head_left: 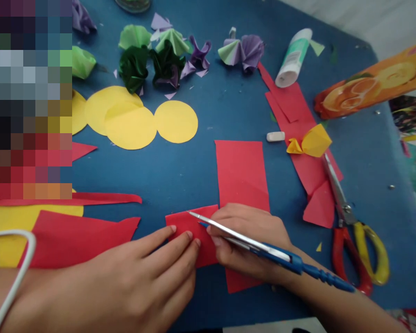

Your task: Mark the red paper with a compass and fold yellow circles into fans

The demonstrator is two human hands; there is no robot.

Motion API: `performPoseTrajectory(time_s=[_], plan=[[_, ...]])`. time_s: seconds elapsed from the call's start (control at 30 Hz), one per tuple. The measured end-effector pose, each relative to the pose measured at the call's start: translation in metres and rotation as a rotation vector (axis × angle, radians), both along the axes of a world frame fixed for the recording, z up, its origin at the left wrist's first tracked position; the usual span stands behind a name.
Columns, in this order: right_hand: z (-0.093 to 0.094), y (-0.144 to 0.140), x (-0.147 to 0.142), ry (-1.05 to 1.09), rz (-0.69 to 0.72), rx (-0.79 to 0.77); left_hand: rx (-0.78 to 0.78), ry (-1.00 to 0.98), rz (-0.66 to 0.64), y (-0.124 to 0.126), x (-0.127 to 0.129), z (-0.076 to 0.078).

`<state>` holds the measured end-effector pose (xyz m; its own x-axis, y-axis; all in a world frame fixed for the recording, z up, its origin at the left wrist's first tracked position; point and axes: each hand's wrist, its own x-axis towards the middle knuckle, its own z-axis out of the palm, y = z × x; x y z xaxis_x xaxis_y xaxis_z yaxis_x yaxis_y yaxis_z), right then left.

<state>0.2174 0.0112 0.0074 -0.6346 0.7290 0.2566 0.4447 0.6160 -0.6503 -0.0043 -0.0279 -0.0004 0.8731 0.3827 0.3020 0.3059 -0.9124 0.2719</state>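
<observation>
A small red paper piece [205,247] lies on the blue table, with the fingertips of my left hand [135,277] pressed flat on its left part. The fingers of that hand are stretched out and hold nothing. My right hand [251,240] is closed on a drawing compass [280,254] with metal legs and a blue handle. Its legs point left over the red piece, and the handle leans back across my right wrist. Partly under my right hand is a red paper rectangle [242,171]. A larger red sheet [76,236] lies beyond my left forearm, over yellow paper [7,222].
Yellow paper circles [176,121] lie at the back left. Behind them are crumpled green and purple paper shapes [133,67]. Toward the right are a glue stick [294,58], an eraser [275,136], red strips [293,104], scissors [346,212] and an orange carton [370,81].
</observation>
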Motion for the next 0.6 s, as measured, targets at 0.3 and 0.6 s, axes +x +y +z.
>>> performPoseTrajectory(time_s=[0.3, 0.6], plan=[[-0.0035, -0.0019, 0.0036, -0.016, 0.127, -0.022, 0.029, 0.006, 0.000, -0.0022, -0.0009, 0.0003], [-0.0017, -0.0004, 0.0031, -0.036, 0.150, -0.049, 0.028, 0.004, -0.001, -0.0035, -0.0019, -0.0002]])
